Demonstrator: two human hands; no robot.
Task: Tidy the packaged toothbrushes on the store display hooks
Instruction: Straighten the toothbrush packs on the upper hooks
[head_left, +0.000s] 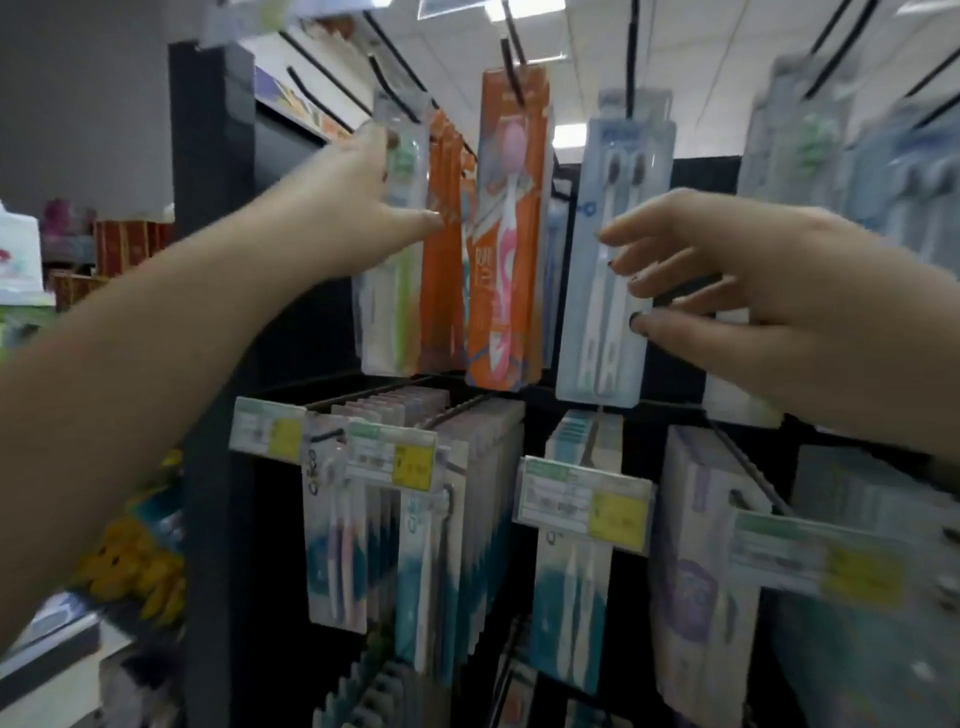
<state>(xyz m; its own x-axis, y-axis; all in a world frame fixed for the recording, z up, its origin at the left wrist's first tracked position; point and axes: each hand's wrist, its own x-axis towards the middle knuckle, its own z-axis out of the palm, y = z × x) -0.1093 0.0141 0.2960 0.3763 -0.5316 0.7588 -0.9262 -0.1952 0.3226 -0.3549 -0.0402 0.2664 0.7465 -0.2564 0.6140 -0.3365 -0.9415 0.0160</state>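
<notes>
A black display rack carries hooks of packaged toothbrushes. On the top row, the left hand reaches the green toothbrush pack at the left edge, fingers spread; whether it grips is unclear. The right hand, fingers loosely apart, touches the pale blue pack. An orange pack hangs between.

2 hands, 4 price tags, 1 orange front pack.

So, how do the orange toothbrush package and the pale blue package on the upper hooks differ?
The orange package shows one pink brush; the pale blue package shows two white brushes. The orange package hangs untouched between the hands; the pale blue package has the right hand at its side, fingers loosely spread. Both hang upright from black hooks in the same row.
</notes>
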